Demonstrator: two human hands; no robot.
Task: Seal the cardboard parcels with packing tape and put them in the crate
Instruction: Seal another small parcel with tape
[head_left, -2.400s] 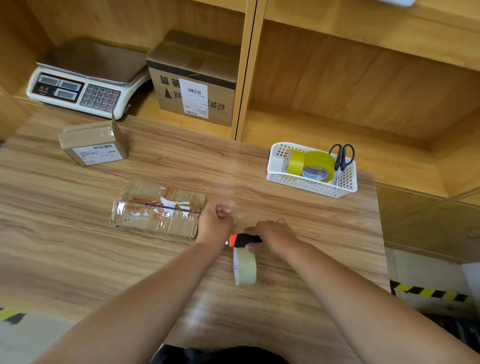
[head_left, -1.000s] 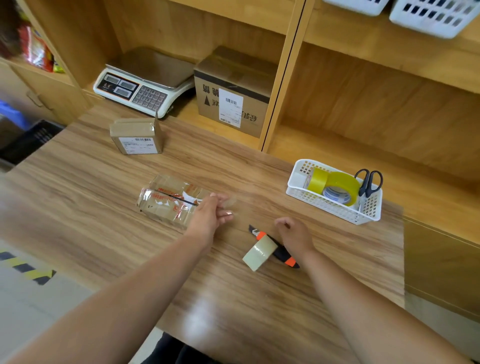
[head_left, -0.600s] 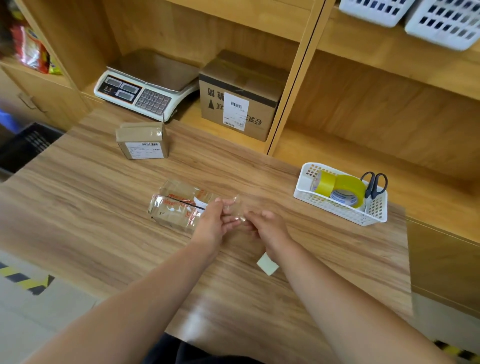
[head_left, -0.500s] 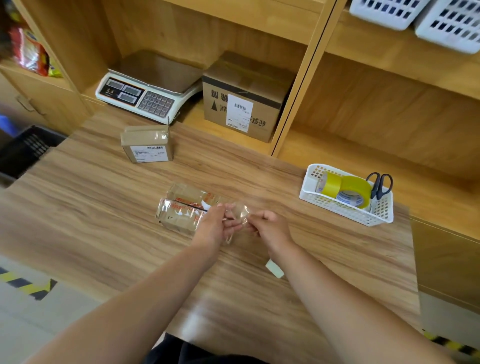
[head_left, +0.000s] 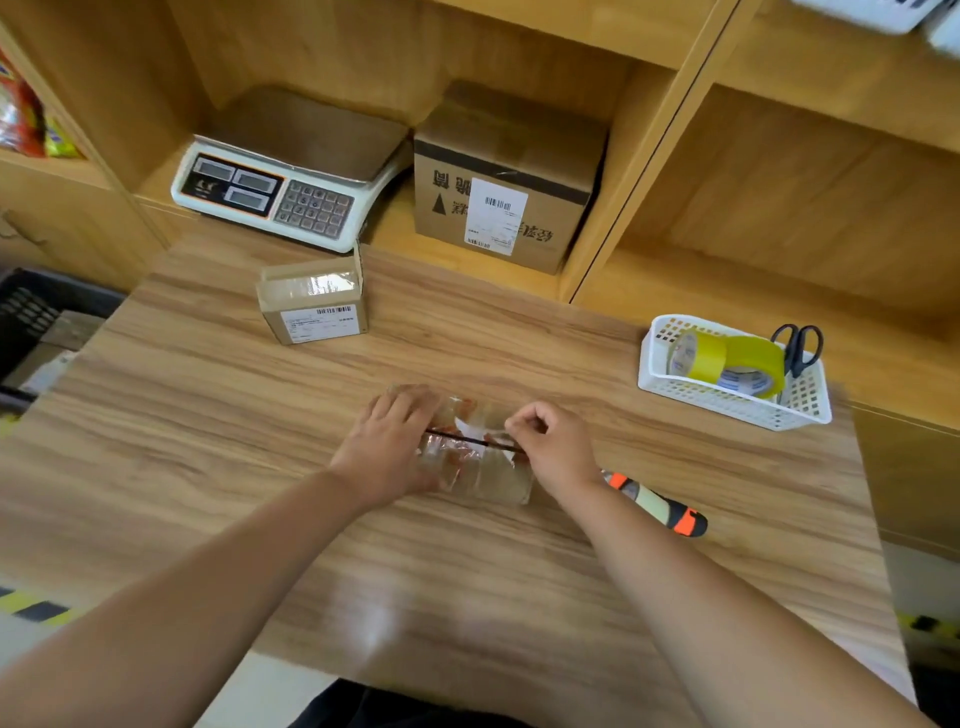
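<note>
Wood-grain table (head_left: 208, 415), smooth, faint glare. Flat parcel (head_left: 475, 467) at centre, brown cardboard under glossy wrinkled clear tape. Left hand (head_left: 387, 447) lies on its left end, fingers fairly straight, pressing down. Right hand (head_left: 558, 449) has its fingers curled, pinching at the parcel's right end; tape or cardboard unclear. Orange-black tape dispenser (head_left: 654, 506) lies just behind the right wrist. Small boxy labelled parcel (head_left: 311, 306) sits further back. Black slotted crate (head_left: 26, 317) at far left, below table level.

Both forearms (head_left: 234, 587) are bare, and a dark garment (head_left: 395, 709) shows below them.
</note>
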